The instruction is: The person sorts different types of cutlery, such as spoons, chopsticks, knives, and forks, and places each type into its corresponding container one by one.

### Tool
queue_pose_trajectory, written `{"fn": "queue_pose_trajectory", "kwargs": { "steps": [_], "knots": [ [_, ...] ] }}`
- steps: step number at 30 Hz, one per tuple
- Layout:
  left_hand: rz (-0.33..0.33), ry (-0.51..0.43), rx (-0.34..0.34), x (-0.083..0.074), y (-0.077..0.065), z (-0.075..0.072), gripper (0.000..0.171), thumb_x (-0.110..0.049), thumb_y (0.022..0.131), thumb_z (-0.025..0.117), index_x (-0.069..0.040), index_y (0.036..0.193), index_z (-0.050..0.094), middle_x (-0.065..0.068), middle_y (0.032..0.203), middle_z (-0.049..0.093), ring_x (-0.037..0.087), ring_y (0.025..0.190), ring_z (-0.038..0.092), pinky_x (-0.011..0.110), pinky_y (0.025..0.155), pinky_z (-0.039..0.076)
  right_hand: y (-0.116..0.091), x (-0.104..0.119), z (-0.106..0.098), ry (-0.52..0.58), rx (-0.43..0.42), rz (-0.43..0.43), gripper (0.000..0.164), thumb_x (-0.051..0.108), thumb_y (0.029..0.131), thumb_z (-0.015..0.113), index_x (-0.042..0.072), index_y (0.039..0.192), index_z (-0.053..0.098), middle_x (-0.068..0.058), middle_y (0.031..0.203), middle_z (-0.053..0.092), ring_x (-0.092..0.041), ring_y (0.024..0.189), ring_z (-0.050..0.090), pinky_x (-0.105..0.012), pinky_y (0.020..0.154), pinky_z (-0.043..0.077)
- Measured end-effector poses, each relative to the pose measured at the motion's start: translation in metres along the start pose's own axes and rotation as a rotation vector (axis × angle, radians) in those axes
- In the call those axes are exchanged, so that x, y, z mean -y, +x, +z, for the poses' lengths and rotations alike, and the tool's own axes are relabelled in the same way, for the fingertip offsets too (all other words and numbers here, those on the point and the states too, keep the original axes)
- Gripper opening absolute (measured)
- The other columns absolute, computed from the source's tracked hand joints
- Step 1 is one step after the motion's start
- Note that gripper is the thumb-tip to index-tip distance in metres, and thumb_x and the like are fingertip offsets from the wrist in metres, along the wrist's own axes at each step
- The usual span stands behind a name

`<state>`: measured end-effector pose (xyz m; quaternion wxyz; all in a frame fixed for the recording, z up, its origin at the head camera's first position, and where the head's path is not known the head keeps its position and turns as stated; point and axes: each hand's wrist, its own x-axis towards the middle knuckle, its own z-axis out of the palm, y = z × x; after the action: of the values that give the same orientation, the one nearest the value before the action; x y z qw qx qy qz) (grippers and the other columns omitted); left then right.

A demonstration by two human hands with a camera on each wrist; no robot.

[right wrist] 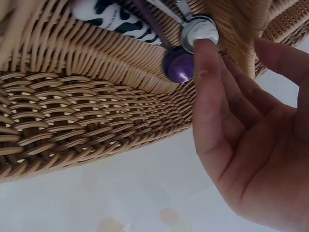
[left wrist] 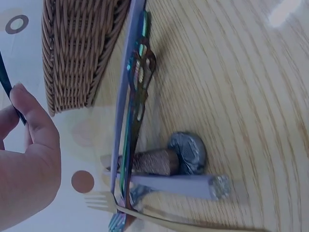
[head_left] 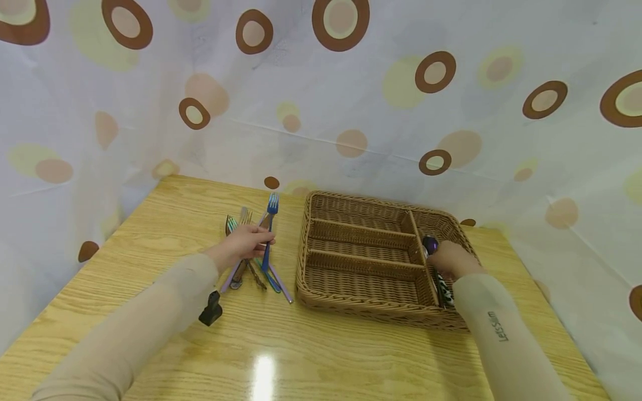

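Observation:
My left hand [head_left: 246, 241] pinches a blue fork [head_left: 272, 205] between thumb and fingers, its tines pointing toward the back wall. Below it on the table lies a loose heap of cutlery, with a gold fork [left wrist: 101, 200], a lilac handle [left wrist: 174, 185] and a brown ornate handle [left wrist: 141, 79]. My right hand [head_left: 453, 259] is inside the right compartment of the wicker basket [head_left: 366, 312]. In the right wrist view its fingers are extended, one fingertip at the bowl of a silver spoon [right wrist: 195, 30]. Beside that lie a purple spoon [right wrist: 179, 67] and a black-and-white patterned handle [right wrist: 116, 19].
Three long compartments fill the basket's left side, parted by wicker dividers [head_left: 366, 259] from each other and from the right compartment. A patterned curtain [head_left: 351, 100] hangs behind the wooden table [head_left: 311, 356]. A small black clip-like object [head_left: 211, 309] shows beneath the left wrist.

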<state>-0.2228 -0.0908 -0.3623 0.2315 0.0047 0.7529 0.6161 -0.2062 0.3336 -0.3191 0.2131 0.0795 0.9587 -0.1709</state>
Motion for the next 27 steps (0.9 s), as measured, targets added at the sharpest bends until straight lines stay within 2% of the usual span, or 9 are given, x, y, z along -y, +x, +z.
{"fn": "queue_pose_trajectory", "kwargs": {
  "steps": [4, 8, 14, 18, 20, 22, 25, 27],
  "knots": [
    [0.001, -0.036, 0.013, -0.004, -0.003, 0.007, 0.042, -0.019, 0.098, 0.048, 0.009, 0.129, 0.046, 0.002, 0.100, 0.058, 0.001, 0.068, 0.054, 0.013, 0.065, 0.049, -0.001, 0.008, -0.001, -0.057, -0.058, -0.005, 0.032, 0.024, 0.093, 0.046, 0.012, 0.063, 0.050, 0.005, 0.047, 0.040, -0.009, 0.043, 0.037, -0.026, 0.046, 0.035],
    [0.010, -0.043, 0.029, -0.009, -0.004, 0.013, 0.039, -0.019, 0.098, 0.048, 0.009, 0.126, 0.050, 0.000, 0.095, 0.057, 0.002, 0.068, 0.054, 0.014, 0.065, 0.049, -0.002, 0.018, 0.001, -0.076, -0.103, -0.021, 0.038, 0.025, 0.094, 0.048, 0.017, 0.057, 0.041, 0.006, 0.048, 0.034, -0.010, 0.045, 0.034, -0.025, 0.046, 0.032],
    [0.030, -0.014, 0.040, -0.014, -0.003, 0.027, 0.038, -0.021, 0.098, 0.049, 0.006, 0.123, 0.052, 0.004, 0.102, 0.059, 0.002, 0.069, 0.055, 0.014, 0.065, 0.049, -0.003, 0.034, 0.002, -0.083, -0.182, -0.013, 0.035, 0.023, 0.094, 0.046, 0.014, 0.061, 0.043, 0.003, 0.051, 0.037, -0.012, 0.048, 0.036, -0.027, 0.045, 0.032],
    [0.028, 0.002, 0.051, -0.021, -0.002, 0.039, 0.035, -0.021, 0.097, 0.051, 0.005, 0.120, 0.054, 0.001, 0.095, 0.058, 0.003, 0.070, 0.056, 0.013, 0.064, 0.050, -0.001, 0.045, 0.003, -0.090, -0.194, -0.010, 0.033, 0.027, 0.095, 0.048, 0.011, 0.066, 0.050, -0.001, 0.057, 0.048, -0.015, 0.053, 0.044, -0.030, 0.049, 0.036],
    [0.036, -0.003, 0.072, -0.024, -0.002, 0.045, 0.033, -0.020, 0.097, 0.050, 0.006, 0.117, 0.055, -0.002, 0.089, 0.057, 0.003, 0.068, 0.055, 0.013, 0.063, 0.050, 0.002, 0.049, 0.004, -0.088, -0.187, -0.012, 0.031, 0.028, 0.095, 0.048, 0.007, 0.075, 0.058, -0.006, 0.065, 0.055, -0.017, 0.057, 0.049, -0.031, 0.051, 0.038],
    [0.042, 0.000, 0.088, -0.027, -0.002, 0.050, 0.033, -0.020, 0.097, 0.051, 0.006, 0.116, 0.056, -0.003, 0.086, 0.056, 0.003, 0.066, 0.054, 0.013, 0.062, 0.050, 0.004, 0.053, 0.006, -0.092, -0.185, -0.023, 0.031, 0.028, 0.095, 0.049, 0.001, 0.095, 0.064, -0.013, 0.083, 0.063, -0.019, 0.064, 0.054, -0.032, 0.053, 0.040],
    [0.049, -0.002, 0.113, -0.029, -0.001, 0.059, 0.032, -0.019, 0.097, 0.052, 0.008, 0.114, 0.057, -0.003, 0.079, 0.056, 0.003, 0.062, 0.052, 0.014, 0.061, 0.049, 0.007, 0.058, 0.009, -0.100, -0.190, -0.054, 0.037, 0.027, 0.096, 0.049, -0.002, 0.116, 0.061, -0.020, 0.103, 0.065, -0.021, 0.070, 0.059, -0.033, 0.056, 0.044],
    [0.050, 0.005, 0.125, -0.030, -0.001, 0.064, 0.032, -0.019, 0.096, 0.052, 0.008, 0.114, 0.057, -0.003, 0.077, 0.056, 0.003, 0.061, 0.052, 0.014, 0.060, 0.049, 0.008, 0.063, 0.011, -0.110, -0.199, -0.075, 0.038, 0.026, 0.096, 0.049, -0.001, 0.120, 0.059, -0.020, 0.109, 0.064, -0.021, 0.073, 0.060, -0.034, 0.059, 0.046]
  ]
}}
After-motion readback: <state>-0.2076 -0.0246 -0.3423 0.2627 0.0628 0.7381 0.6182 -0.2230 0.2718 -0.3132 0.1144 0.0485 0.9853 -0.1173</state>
